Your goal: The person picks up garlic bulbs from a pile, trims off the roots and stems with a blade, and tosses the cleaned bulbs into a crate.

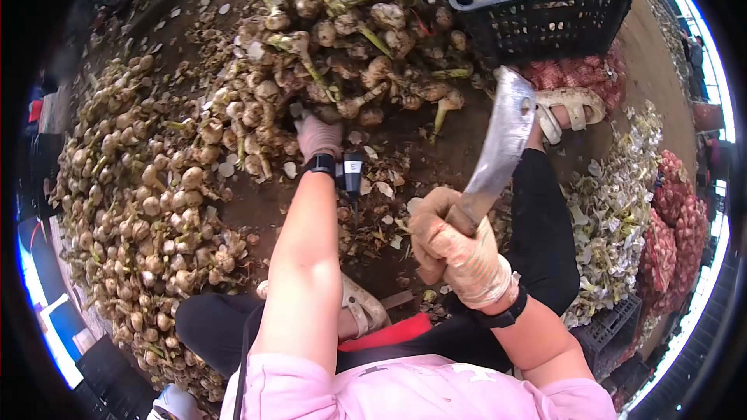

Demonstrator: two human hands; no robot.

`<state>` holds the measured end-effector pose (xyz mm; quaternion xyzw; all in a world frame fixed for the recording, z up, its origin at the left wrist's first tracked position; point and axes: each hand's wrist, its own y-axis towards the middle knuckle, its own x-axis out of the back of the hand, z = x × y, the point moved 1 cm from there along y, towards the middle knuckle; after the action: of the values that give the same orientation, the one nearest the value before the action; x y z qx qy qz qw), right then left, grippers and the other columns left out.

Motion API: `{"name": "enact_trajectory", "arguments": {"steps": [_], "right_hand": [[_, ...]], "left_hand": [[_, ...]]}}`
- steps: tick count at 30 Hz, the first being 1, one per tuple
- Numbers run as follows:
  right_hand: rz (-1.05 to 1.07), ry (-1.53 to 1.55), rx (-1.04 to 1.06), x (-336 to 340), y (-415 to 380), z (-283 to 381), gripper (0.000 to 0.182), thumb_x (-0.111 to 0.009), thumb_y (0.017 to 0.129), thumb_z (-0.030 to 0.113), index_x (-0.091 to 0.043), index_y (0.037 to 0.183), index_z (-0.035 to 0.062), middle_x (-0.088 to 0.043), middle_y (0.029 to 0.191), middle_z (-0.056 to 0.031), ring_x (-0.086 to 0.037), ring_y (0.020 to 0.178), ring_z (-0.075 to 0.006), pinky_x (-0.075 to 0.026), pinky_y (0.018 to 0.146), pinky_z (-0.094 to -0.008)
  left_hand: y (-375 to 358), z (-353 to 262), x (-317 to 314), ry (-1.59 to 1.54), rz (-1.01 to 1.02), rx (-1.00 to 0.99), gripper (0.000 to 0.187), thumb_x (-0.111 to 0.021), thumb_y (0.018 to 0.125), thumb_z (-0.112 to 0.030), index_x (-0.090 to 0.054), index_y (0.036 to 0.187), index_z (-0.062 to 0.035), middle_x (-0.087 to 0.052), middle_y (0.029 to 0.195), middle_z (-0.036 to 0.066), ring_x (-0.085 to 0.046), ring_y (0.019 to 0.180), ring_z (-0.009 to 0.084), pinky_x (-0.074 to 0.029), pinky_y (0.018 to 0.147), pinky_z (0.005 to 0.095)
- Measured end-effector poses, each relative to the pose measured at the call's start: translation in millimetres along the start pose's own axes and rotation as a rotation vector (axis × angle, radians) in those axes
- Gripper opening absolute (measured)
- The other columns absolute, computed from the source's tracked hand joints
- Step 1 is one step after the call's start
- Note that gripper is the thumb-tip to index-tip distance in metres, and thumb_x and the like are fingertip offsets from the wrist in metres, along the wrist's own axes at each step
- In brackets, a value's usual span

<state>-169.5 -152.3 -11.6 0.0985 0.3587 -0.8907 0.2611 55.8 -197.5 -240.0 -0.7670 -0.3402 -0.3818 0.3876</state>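
Note:
My right hand, in a soiled pale glove, is closed round the handle of a cleaver. Its broad, worn blade points up and away from me, with a hole near the tip. My left hand, in a pinkish glove, reaches into the near edge of a heap of garlic bulbs. A bulb lies right at its fingers, which are mostly hidden among the garlic. The bulbs are dirt-covered, several with green stem stubs. Beside my left wrist is a small black object with a white label.
A black plastic crate holding garlic stands at the back right, near red mesh sacks. More bulbs cover the left side. Pale trimmings lie right of my leg, beside filled red sacks. A dark crate is at lower right.

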Motion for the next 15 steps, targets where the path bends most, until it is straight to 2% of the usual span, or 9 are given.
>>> {"name": "enact_trajectory", "arguments": {"steps": [2, 5, 6, 7, 9, 10, 13, 14, 15], "right_hand": [[0.071, 0.014, -0.006, 2.9, 1.5, -1.4, 0.011, -0.059, 0.081, 0.013, -0.053, 0.079, 0.0051, -0.047, 0.057, 0.0012, -0.041, 0.045, -0.0054, -0.031, 0.040, -0.0195], [0.132, 0.050, -0.005, 4.3, -0.6, -4.6, 0.005, -0.057, 0.081, 0.008, -0.056, 0.083, 0.0040, -0.050, 0.063, 0.0024, -0.043, 0.049, -0.0036, -0.035, 0.044, -0.0186], [0.146, 0.012, 0.020, 4.3, -0.6, -5.8, 0.005, -0.057, 0.081, 0.008, -0.056, 0.083, 0.0038, -0.051, 0.064, 0.0025, -0.044, 0.050, -0.0035, -0.035, 0.044, -0.0186], [0.159, -0.024, 0.047, 2.6, -1.7, -6.2, 0.005, -0.058, 0.081, 0.008, -0.056, 0.083, 0.0037, -0.051, 0.065, 0.0026, -0.044, 0.050, -0.0034, -0.036, 0.044, -0.0186], [0.154, -0.003, 0.026, -1.9, -7.4, -6.0, 0.005, -0.058, 0.081, 0.008, -0.057, 0.083, 0.0037, -0.052, 0.066, 0.0025, -0.045, 0.051, -0.0034, -0.036, 0.045, -0.0183], [0.165, -0.001, 0.046, -4.4, -9.5, -6.4, 0.006, -0.059, 0.081, 0.009, -0.057, 0.083, 0.0037, -0.052, 0.067, 0.0024, -0.045, 0.051, -0.0034, -0.036, 0.045, -0.0182], [0.213, -0.018, 0.097, -8.3, -12.8, -4.5, 0.009, -0.060, 0.081, 0.011, -0.057, 0.084, 0.0036, -0.052, 0.067, 0.0022, -0.045, 0.051, -0.0035, -0.036, 0.046, -0.0182], [0.195, -0.029, 0.122, -10.4, -13.2, -3.8, 0.013, -0.060, 0.081, 0.016, -0.054, 0.082, 0.0044, -0.050, 0.061, 0.0017, -0.043, 0.047, -0.0043, -0.033, 0.042, -0.0183], [0.172, -0.036, 0.146, -10.7, -12.7, -2.8, 0.018, -0.060, 0.082, 0.021, -0.052, 0.080, 0.0052, -0.048, 0.056, 0.0013, -0.041, 0.043, -0.0051, -0.030, 0.039, -0.0185]], "left_hand": [[6.7, 6.4, 2.5, -0.045, 0.027, -0.050, 0.081, -0.076, 0.057, -0.031, -0.042, 0.123, -0.0004, -0.051, 0.119, 0.023, -0.050, 0.110, 0.0328, -0.043, 0.093, 0.0351], [28.7, 49.7, -23.8, -0.470, 0.074, -0.096, 0.055, -0.075, 0.064, -0.023, -0.054, 0.110, 0.0001, -0.061, 0.104, 0.017, -0.059, 0.096, 0.0300, -0.046, 0.085, 0.0324], [14.9, 52.9, -19.9, -0.715, 0.168, -0.112, 0.043, -0.071, 0.070, -0.015, -0.056, 0.107, -0.0007, -0.062, 0.104, 0.013, -0.059, 0.094, 0.0238, -0.045, 0.083, 0.0293], [22.8, 72.8, -40.1, -0.590, 0.207, -0.274, 0.042, -0.067, 0.074, -0.009, -0.053, 0.114, -0.0027, -0.060, 0.108, 0.010, -0.057, 0.094, 0.0200, -0.044, 0.084, 0.0279], [15.4, 84.0, -55.5, -0.898, 0.350, -0.368, 0.043, -0.063, 0.076, -0.004, -0.050, 0.117, -0.0049, -0.057, 0.114, 0.008, -0.055, 0.099, 0.0194, -0.042, 0.086, 0.0270], [14.6, 81.6, -56.2, -1.160, 0.453, -0.194, 0.045, -0.061, 0.078, -0.006, -0.047, 0.121, -0.0059, -0.054, 0.120, 0.008, -0.052, 0.105, 0.0186, -0.040, 0.090, 0.0277], [22.3, 65.6, -40.8, -0.969, 0.489, -0.149, 0.042, -0.059, 0.080, -0.009, -0.048, 0.120, -0.0059, -0.054, 0.120, 0.008, -0.051, 0.108, 0.0203, -0.039, 0.091, 0.0298], [27.6, 58.3, -35.3, -0.817, 0.489, -0.148, 0.047, -0.063, 0.077, -0.017, -0.048, 0.120, -0.0053, -0.054, 0.121, 0.010, -0.052, 0.108, 0.0261, -0.041, 0.091, 0.0335], [28.2, 50.2, -31.9, -0.820, 0.487, -0.154, 0.047, -0.063, 0.077, -0.017, -0.048, 0.120, -0.0053, -0.054, 0.121, 0.010, -0.052, 0.108, 0.0261, -0.041, 0.091, 0.0335]]}}
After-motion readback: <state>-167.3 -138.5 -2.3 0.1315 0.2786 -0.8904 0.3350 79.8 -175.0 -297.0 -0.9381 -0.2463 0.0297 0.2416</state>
